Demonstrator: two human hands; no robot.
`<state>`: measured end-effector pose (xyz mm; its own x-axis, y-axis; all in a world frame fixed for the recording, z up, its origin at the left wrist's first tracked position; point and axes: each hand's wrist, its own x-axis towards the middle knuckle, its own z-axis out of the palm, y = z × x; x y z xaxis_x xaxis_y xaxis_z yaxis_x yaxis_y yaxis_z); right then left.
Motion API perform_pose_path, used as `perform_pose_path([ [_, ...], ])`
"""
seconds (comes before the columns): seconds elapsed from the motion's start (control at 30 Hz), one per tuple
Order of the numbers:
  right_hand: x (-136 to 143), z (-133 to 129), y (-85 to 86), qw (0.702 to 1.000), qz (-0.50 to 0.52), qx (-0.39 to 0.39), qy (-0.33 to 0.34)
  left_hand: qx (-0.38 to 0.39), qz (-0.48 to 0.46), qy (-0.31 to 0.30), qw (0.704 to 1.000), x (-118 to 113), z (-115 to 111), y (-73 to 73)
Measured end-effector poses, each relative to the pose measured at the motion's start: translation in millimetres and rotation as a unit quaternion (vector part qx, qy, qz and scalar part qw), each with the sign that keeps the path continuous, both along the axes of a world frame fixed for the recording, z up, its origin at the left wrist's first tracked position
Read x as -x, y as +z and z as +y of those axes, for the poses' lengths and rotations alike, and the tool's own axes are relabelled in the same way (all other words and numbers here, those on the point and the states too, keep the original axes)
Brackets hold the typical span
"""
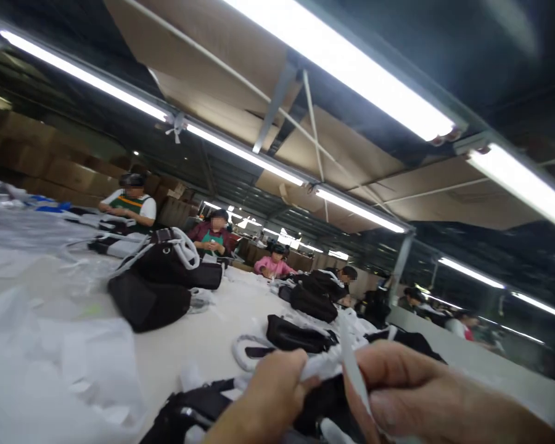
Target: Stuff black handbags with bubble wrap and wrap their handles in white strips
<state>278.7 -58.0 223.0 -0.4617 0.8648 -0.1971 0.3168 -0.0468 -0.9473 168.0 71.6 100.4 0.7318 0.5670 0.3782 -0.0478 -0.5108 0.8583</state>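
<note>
In the head view, my left hand (275, 390) is closed around a white paper-wrapped strap (322, 364), which looks like a bag handle. Close by on the right, my right hand (411, 388) pinches a thin white strip of paper (351, 361) that stands up between thumb and fingers. Below both hands lies a black bag (192, 404), partly covered by my left arm. Just beyond the hands is another black bag (298, 334) with a white-wrapped handle (241, 353). How the strip meets the wrapped strap is hidden by my fingers.
Black bags (155, 287) with white-wrapped handles lie on the white table (234, 308). White paper sheets (74, 364) spread over the near left. Several people work around the far side, including a person in pink (274, 265). Tube lights (351, 61) hang overhead.
</note>
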Motion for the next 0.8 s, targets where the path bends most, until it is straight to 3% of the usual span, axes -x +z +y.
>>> perform_pose_path([
  [0.1, -51.2, -8.7, -52.0, 0.995, 0.029, -0.004, -0.100, 0.004, 0.026, 0.012, 1.000, 7.3, 19.7, 41.3],
  [0.17, -68.3, 2.6, -82.2, 0.988, 0.056, -0.016, -0.146, 0.022, 0.066, -0.031, 0.997, 14.6, 29.9, 64.2],
  [0.27, -64.3, 22.5, -98.3, 0.960, 0.126, 0.003, -0.249, 0.064, 0.131, -0.118, 0.982, 22.9, 36.7, 84.5],
  [0.33, -51.3, 32.6, -89.4, 0.935, 0.182, 0.016, -0.305, 0.092, 0.154, -0.144, 0.973, 25.4, 37.6, 89.9],
  [0.43, -35.0, 48.1, -63.1, 0.916, 0.234, 0.002, -0.326, 0.110, 0.154, -0.134, 0.973, 29.1, 38.6, 95.6],
  [0.6, -25.6, 76.5, -29.3, 0.914, 0.271, -0.046, -0.298, 0.106, 0.194, -0.119, 0.968, 45.4, 48.1, 119.1],
  [0.7, -22.1, 86.1, -20.9, 0.921, 0.274, -0.065, -0.269, 0.115, 0.209, -0.095, 0.966, 47.4, 54.9, 132.6],
  [0.8, -21.8, 89.0, -17.9, 0.932, 0.265, -0.087, -0.232, 0.132, 0.187, -0.065, 0.971, 35.4, 52.8, 135.6],
])
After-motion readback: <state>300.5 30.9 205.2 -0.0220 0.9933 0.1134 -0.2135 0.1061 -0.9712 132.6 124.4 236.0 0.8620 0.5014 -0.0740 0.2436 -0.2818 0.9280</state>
